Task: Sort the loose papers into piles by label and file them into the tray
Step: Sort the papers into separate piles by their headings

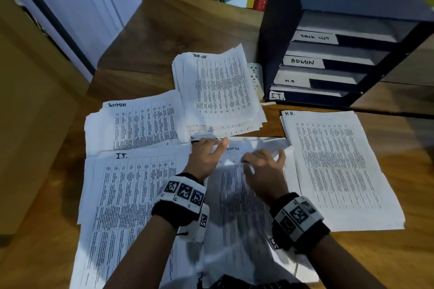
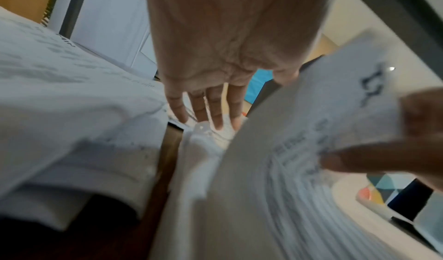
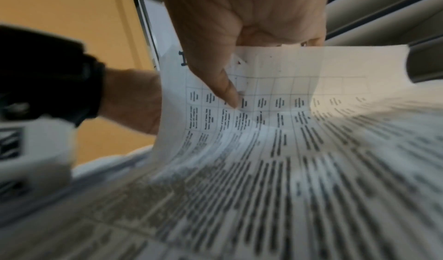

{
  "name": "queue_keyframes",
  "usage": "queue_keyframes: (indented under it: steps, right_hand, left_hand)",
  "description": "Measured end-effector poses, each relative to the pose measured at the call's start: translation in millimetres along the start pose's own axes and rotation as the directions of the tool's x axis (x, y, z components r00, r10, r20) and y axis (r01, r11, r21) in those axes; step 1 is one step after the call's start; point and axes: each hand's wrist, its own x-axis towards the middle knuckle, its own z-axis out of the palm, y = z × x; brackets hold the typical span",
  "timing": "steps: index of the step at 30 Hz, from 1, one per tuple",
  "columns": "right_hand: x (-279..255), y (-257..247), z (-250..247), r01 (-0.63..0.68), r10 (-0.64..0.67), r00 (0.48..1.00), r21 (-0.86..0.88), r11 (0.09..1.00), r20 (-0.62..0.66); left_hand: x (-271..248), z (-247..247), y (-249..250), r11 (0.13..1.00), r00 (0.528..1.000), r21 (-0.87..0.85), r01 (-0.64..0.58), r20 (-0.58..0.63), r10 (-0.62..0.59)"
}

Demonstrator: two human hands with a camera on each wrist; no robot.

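Four labelled piles of printed sheets lie on the desk: TASK LIST [image 1: 216, 91], ADMIN [image 1: 141, 124], I.T. [image 1: 126, 195] and H.R. [image 1: 333, 166]. Between them is a loose stack [image 1: 260, 144] whose exposed sheet reads ADMIN. My left hand [image 1: 206, 150] rests flat on that stack's far edge, its fingers [image 2: 213, 112] straight. My right hand [image 1: 260, 164] pinches the top edge of one sheet [image 1: 234, 206], thumb [image 3: 227, 91] on the printed face, and curls it up off the stack. That lifted sheet [image 3: 299, 103] is marked I.T. [image 2: 371, 86]. The black tray [image 1: 277, 30] stands at the back right.
The tray's shelves carry the tags TASK LIST [image 1: 314, 37], ADMIN [image 1: 303, 61], H.R. [image 1: 290, 81] and I.T. [image 1: 277, 96]. A white power strip [image 1: 256, 77] lies between the TASK LIST pile and the tray. Bare wooden desk [image 1: 178, 30] shows behind the piles.
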Motion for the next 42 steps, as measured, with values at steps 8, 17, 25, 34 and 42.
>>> queue_keyframes:
  steps: [8, 17, 25, 34, 42]
  right_hand:
    - [55, -23, -60, -0.143, 0.176, 0.960, 0.160, 0.977, -0.216]
    - [57, -19, -51, -0.325, 0.367, 0.922, 0.754, 0.570, 0.120]
    - [16, -76, 3, -0.336, 0.152, 0.926, 0.573, 0.748, 0.344]
    - [-18, -111, 47, -0.378, 0.122, 0.794, 0.326, 0.867, 0.596]
    - [-31, -125, 52, -0.195, 0.040, 0.765, 0.173, 0.965, 0.643]
  left_hand:
    - [-34, 1, 18, 0.944, 0.975, -0.310, -0.112, -0.218, 0.045]
    - [-35, -73, 17, 0.915, 0.851, -0.385, -0.116, -0.514, -0.108]
    - [-57, -117, -42, 0.914, 0.733, -0.293, 0.280, -0.550, -0.400]
    - [-74, -126, -94, 0.867, 0.649, -0.136, 0.479, -0.611, -0.454]
    - [-74, -109, -86, 0.706, 0.520, -0.233, 0.669, -0.532, -0.669]
